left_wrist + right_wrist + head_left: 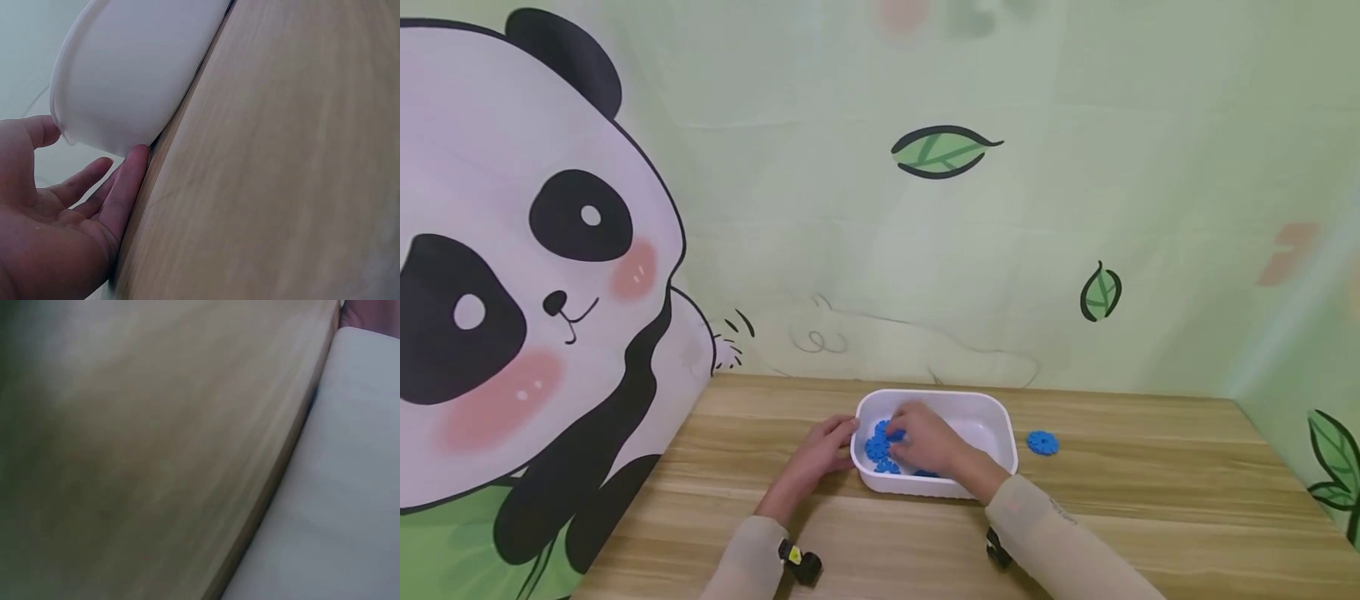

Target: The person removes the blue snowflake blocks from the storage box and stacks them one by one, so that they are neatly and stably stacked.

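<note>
A white tub (936,485) sits on the wood table (1112,525). Blue discs (877,450) lie inside it, most of them at its left end. One more blue disc (1042,442) lies flat on the table, near the right end of the tub.

The left hand (822,446) is at the left end of the tub. Its thumb touches the rim, and its fingers are loose and a bit spread, with one at the bottom edge.

The right hand (928,437) is down in the tub, over the discs. Its thumb and fingers are a little apart with blue between them, but I cannot tell if they hold a disc.

Behind the table is a green wall (820,208) with a big panda (520,208) on it.
</note>
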Motion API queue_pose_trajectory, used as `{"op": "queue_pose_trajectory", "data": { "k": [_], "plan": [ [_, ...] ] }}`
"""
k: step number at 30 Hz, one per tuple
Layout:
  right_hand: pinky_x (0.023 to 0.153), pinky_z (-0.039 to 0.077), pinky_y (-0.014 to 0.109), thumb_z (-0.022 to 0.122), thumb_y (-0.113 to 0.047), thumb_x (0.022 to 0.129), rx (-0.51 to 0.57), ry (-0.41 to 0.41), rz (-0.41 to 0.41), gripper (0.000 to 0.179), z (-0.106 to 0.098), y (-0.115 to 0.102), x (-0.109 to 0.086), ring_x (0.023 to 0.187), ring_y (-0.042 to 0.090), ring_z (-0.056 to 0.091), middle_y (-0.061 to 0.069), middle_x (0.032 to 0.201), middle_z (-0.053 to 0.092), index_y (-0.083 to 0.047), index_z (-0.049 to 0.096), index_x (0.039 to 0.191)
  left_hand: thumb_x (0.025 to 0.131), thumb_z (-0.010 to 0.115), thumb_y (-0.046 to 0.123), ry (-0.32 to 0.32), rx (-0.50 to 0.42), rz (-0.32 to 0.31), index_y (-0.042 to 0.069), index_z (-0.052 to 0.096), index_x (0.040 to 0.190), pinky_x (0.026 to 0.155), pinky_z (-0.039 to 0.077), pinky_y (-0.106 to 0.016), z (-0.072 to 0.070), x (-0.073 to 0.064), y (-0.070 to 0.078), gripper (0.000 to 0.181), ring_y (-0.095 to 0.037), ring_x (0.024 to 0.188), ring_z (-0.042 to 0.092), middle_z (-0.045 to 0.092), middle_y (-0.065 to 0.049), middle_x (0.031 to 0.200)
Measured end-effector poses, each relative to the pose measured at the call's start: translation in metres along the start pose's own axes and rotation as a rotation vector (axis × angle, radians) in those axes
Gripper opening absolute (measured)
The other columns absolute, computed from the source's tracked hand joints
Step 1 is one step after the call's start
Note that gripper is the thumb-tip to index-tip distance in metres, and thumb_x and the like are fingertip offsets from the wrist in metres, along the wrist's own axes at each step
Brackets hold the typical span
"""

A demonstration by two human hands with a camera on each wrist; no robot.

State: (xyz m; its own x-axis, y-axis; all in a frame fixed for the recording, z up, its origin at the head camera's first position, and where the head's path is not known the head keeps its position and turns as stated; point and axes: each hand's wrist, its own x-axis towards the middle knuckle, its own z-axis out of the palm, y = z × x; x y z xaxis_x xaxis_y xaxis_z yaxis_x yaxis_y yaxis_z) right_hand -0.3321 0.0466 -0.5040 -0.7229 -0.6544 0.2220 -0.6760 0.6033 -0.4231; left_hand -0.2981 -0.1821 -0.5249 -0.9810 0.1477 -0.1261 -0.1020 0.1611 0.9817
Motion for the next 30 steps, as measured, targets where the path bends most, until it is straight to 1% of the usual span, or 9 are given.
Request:
{"op": "queue_pose_trajectory", "data": {
  "k": [4,9,14,20,23,25,28,30],
  "plan": [
    [0.102,0.051,0.046,0.08,-0.009,0.09,-0.014,0.013,-0.013,0.015,0.0005,-0.002,-0.0021,0.105,0.027,0.061,0.009,0.106,0.068,-0.003,0.082,0.104,0.11,0.056,0.043,0.006,0.007,-0.013,-0.002,0.052,0.15,0.094,0.062,-0.043,0.0001,-0.0007,0.001,0.06,-0.038,0.129,0.061,0.058,-0.025,0.145],
    [0.101,0.052,0.045,0.08,-0.01,0.091,-0.025,0.022,0.003,0.017,0.0029,-0.0017,-0.0038,0.104,0.027,0.061,0.01,0.105,0.068,-0.002,0.081,0.107,0.11,0.055,0.044,-0.005,0.014,-0.023,-0.001,0.051,0.151,0.095,0.062,-0.042,-0.0003,-0.0031,0.0012,0.061,-0.037,0.13,0.06,0.057,-0.025,0.146],
    [0.102,0.052,0.045,0.08,-0.011,0.092,-0.04,0.031,0.004,0.018,0.0027,-0.0004,-0.0039,0.106,0.027,0.062,0.01,0.107,0.069,-0.002,0.081,0.107,0.11,0.055,0.043,-0.008,0.001,-0.014,-0.002,0.051,0.15,0.095,0.062,-0.043,0.0002,-0.0023,0.001,0.061,-0.038,0.131,0.06,0.057,-0.025,0.146],
    [0.104,0.052,0.045,0.081,-0.011,0.091,-0.058,0.066,0.002,0.014,0.0019,-0.0006,-0.0033,0.106,0.026,0.063,0.009,0.106,0.069,-0.004,0.079,0.102,0.11,0.056,0.044,-0.009,-0.001,-0.006,-0.001,0.052,0.15,0.095,0.062,-0.043,-0.0007,-0.0013,0.0013,0.061,-0.037,0.13,0.06,0.058,-0.024,0.145],
    [0.105,0.052,0.045,0.082,-0.014,0.091,-0.061,0.093,0.037,0.014,0.0019,-0.0016,-0.0034,0.109,0.027,0.061,0.01,0.11,0.068,-0.006,0.079,0.102,0.109,0.056,0.046,-0.015,-0.001,-0.003,-0.001,0.052,0.151,0.095,0.062,-0.043,-0.0014,-0.0013,0.0022,0.062,-0.037,0.13,0.061,0.058,-0.024,0.146],
    [0.108,0.051,0.046,0.082,-0.017,0.093,-0.065,0.099,0.079,0.017,0.0019,-0.0025,-0.004,0.114,0.028,0.06,0.011,0.116,0.067,-0.006,0.079,0.106,0.109,0.056,0.046,-0.021,-0.002,0.001,-0.001,0.051,0.151,0.095,0.062,-0.043,-0.0019,-0.0014,0.0027,0.063,-0.037,0.13,0.061,0.058,-0.024,0.146],
    [0.113,0.048,0.047,0.081,-0.02,0.095,-0.074,0.084,0.136,0.024,0.0023,-0.0031,-0.0048,0.121,0.029,0.057,0.012,0.124,0.065,-0.006,0.079,0.113,0.109,0.056,0.046,-0.028,-0.002,0.006,-0.001,0.052,0.151,0.095,0.062,-0.042,-0.0025,-0.0015,0.0026,0.063,-0.037,0.13,0.061,0.058,-0.024,0.146],
    [0.114,0.047,0.047,0.08,-0.021,0.096,-0.077,0.069,0.154,0.026,0.0025,-0.0029,-0.0054,0.123,0.029,0.056,0.013,0.126,0.064,-0.006,0.078,0.117,0.109,0.056,0.047,-0.036,-0.003,0.011,-0.002,0.051,0.151,0.095,0.062,-0.042,-0.0026,-0.0015,0.0019,0.064,-0.036,0.129,0.062,0.059,-0.024,0.145]
  ]
}}
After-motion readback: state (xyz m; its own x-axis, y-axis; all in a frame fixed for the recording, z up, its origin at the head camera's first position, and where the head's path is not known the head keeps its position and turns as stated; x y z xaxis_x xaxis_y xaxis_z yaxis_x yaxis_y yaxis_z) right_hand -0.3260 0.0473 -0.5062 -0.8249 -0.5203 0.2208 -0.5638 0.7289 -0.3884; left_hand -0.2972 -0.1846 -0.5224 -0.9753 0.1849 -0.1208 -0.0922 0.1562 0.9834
